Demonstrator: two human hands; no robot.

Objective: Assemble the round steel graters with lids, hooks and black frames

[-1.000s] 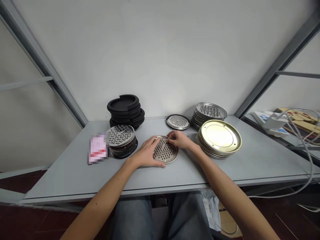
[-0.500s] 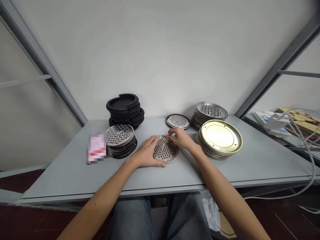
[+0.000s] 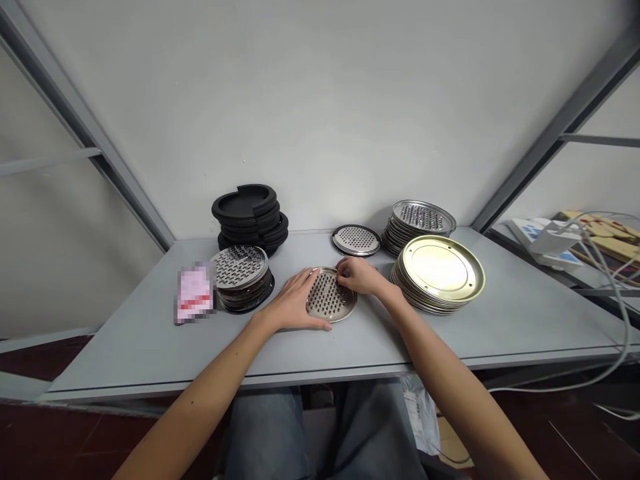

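Observation:
A round metal grater disc point(image 3: 330, 300) lies flat on the grey table in front of me. My left hand point(image 3: 295, 303) curves around its left side, the thumb at the near edge and the fingers at the far edge, steadying it. At the disc's upper right, my right hand point(image 3: 357, 275) has its fingers pinched together over the rim. Whatever sits between those fingertips is hidden or too small to make out. Left of my left hand stands a stack of perforated grater discs point(image 3: 240, 270). Near my right forearm is a stack of gold-coloured round metal lids point(image 3: 440, 270).
Black ring-shaped holders point(image 3: 245, 207) are stacked at the back left. Behind the hands lies a black-rimmed grater disc point(image 3: 356, 240), beside a stack of silver grater discs point(image 3: 423, 219). A pixelated pink item point(image 3: 195, 293) lies at left. White cables point(image 3: 617, 300) hang at right.
The right hand's fingers have curled in more tightly and dipped slightly onto the disc's rim. My left hand and the disc have stayed in place; the view has tilted slightly.

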